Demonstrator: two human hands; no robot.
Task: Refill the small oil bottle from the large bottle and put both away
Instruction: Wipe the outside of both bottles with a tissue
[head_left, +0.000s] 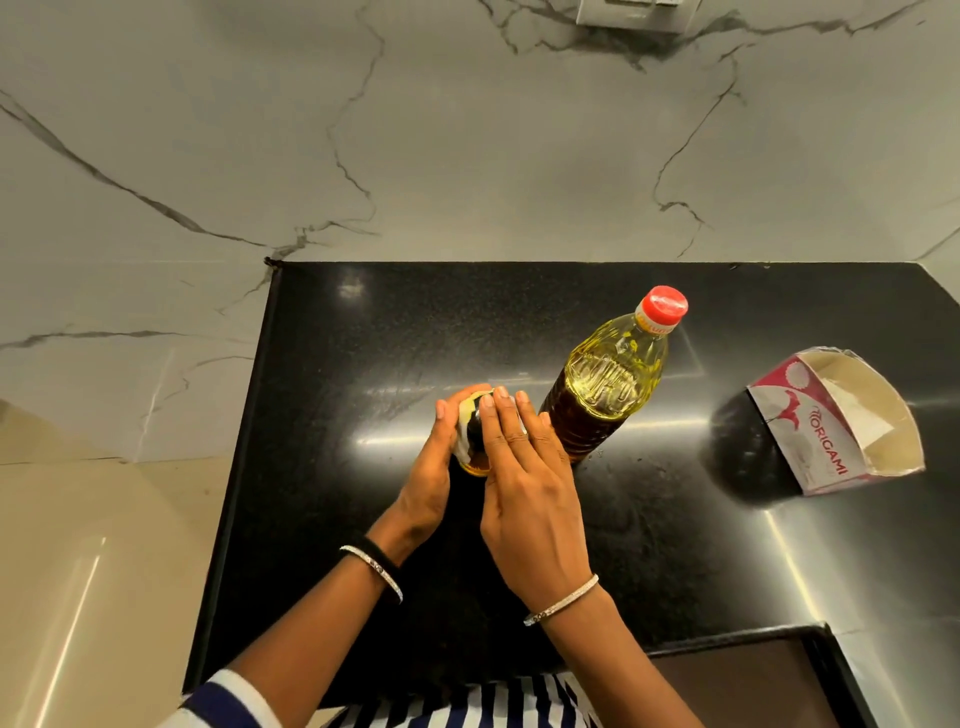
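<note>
The small oil bottle (475, 464) stands on the black counter (353, 332), and only its dark top and a strip of yellow oil show between my hands. My left hand (428, 473) grips it from the left, with white tissue (464, 415) wrapped under the fingers. My right hand (530, 488) lies against the bottle's right side and top, fingers straight and together; its thumb is hidden. The large oil bottle (605, 387) stands upright just right of my right hand, its red cap (666, 302) on, mostly full of yellow oil.
An open pink and white tissue box (841, 423) lies on the counter at the right. A dark tray or drawer corner (826, 670) shows at the bottom right. The marble wall (467, 130) rises behind, and the counter's left edge drops to a beige floor (93, 571).
</note>
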